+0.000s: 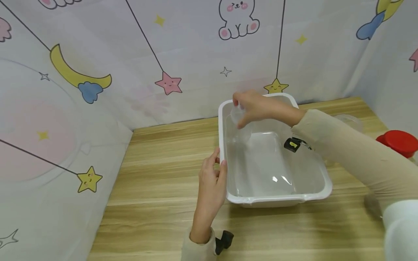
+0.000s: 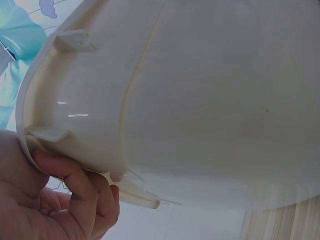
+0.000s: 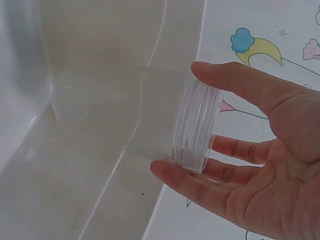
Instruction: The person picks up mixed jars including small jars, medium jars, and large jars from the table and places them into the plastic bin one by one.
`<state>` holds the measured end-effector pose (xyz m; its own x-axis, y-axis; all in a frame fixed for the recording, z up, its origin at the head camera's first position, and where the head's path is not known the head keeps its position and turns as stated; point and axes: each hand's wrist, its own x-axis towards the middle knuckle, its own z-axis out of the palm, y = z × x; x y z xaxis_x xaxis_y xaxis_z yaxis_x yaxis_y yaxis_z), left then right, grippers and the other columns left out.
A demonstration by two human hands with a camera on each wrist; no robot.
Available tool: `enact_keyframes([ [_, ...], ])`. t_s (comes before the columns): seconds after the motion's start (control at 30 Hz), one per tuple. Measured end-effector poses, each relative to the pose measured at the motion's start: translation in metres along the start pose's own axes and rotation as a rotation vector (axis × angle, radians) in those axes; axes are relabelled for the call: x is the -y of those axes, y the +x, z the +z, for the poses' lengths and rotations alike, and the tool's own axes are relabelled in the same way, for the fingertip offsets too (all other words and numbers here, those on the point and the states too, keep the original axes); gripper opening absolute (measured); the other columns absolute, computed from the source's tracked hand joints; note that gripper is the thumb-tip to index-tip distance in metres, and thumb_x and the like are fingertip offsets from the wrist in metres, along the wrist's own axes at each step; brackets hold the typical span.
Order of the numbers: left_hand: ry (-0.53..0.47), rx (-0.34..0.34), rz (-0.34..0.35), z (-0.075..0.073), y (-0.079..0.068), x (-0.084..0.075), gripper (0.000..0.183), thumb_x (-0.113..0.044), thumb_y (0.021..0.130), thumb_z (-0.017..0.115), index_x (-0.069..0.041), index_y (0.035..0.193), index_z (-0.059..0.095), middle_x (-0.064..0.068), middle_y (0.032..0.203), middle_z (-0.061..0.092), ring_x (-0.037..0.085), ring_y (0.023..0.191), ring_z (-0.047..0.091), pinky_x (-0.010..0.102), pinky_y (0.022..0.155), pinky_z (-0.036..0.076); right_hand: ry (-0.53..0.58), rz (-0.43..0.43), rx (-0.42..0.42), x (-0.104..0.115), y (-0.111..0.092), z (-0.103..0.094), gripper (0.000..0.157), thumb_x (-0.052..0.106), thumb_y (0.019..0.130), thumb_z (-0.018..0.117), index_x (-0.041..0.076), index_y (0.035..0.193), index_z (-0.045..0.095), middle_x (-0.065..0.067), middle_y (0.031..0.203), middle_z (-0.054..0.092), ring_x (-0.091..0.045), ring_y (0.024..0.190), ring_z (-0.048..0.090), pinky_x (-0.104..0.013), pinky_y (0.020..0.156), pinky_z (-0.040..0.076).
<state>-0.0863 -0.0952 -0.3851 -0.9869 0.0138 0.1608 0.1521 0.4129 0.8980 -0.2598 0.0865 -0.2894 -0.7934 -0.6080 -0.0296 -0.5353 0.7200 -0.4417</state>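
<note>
A white plastic basin stands on the wooden table, its inside shiny at the bottom. My left hand grips the basin's left rim; in the left wrist view the fingers curl beneath the rim's edge. Over the basin's far left corner, my right hand holds a clear plastic jar by its ridged, transparent top end. The right thumb and fingers are spread around that end. The jar's body points down into the basin, and its rounded far end is faint against the white wall.
To the right of the basin are a clear round container, partly behind the right sleeve, and a red lid. A white rounded object fills the lower right corner. A patterned cloth wall rises behind the table.
</note>
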Motion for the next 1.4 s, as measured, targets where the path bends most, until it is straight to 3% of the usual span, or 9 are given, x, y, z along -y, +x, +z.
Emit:
enact_keyframes([
  [0.37,0.008,0.002,-0.005,0.0,0.0,0.001,0.047,-0.019,0.107,0.048,0.0,0.15,0.041,0.014,0.113,0.051,0.025,0.07,0.064,0.026,0.062,0.054,0.008,-0.005,0.0,-0.004,0.005,0.009,0.058,0.015,0.073,0.088,-0.003,0.113,0.051,-0.021,0.108,0.061,-0.033,0.096,0.056,-0.042,0.077,0.052],
  [0.63,0.003,0.005,-0.001,0.0,0.001,0.001,0.048,-0.019,0.107,0.048,0.001,0.15,0.04,0.013,0.113,0.051,0.014,0.067,0.062,0.025,0.061,0.054,0.012,0.005,-0.004,-0.005,0.01,0.016,0.059,0.014,0.073,0.089,-0.004,0.114,0.051,-0.022,0.108,0.061,-0.033,0.097,0.056,-0.042,0.078,0.054],
  [0.83,0.009,0.005,0.001,0.0,0.001,0.0,0.048,-0.018,0.107,0.048,0.002,0.149,0.041,0.013,0.112,0.051,0.013,0.062,0.058,0.025,0.057,0.053,0.029,0.042,0.005,-0.008,0.014,0.021,0.062,0.015,0.073,0.089,-0.005,0.117,0.05,-0.022,0.11,0.06,-0.032,0.095,0.056,-0.042,0.078,0.055],
  [1.03,0.002,0.007,0.0,0.0,0.001,0.0,0.048,-0.019,0.107,0.048,0.001,0.15,0.04,0.014,0.113,0.051,0.022,0.065,0.062,0.024,0.059,0.053,0.029,0.051,0.01,-0.011,0.019,0.026,0.065,0.015,0.072,0.09,-0.006,0.12,0.05,-0.021,0.107,0.06,-0.031,0.093,0.054,-0.041,0.078,0.053],
  [1.23,-0.002,0.008,0.001,-0.001,0.001,0.001,0.048,-0.019,0.107,0.048,0.002,0.15,0.04,0.014,0.113,0.051,0.012,0.064,0.061,0.025,0.06,0.054,0.025,0.039,-0.006,-0.014,0.023,0.032,0.067,0.015,0.071,0.091,-0.007,0.118,0.05,-0.02,0.104,0.06,-0.03,0.091,0.054,-0.042,0.08,0.051],
  [1.4,-0.002,0.01,-0.004,-0.001,0.001,0.002,0.048,-0.019,0.107,0.048,0.002,0.149,0.04,0.014,0.114,0.051,0.011,0.069,0.064,0.025,0.062,0.056,0.022,0.015,-0.022,-0.015,0.024,0.036,0.063,0.014,0.07,0.091,-0.007,0.112,0.05,-0.019,0.099,0.059,-0.03,0.088,0.053,-0.043,0.079,0.049],
])
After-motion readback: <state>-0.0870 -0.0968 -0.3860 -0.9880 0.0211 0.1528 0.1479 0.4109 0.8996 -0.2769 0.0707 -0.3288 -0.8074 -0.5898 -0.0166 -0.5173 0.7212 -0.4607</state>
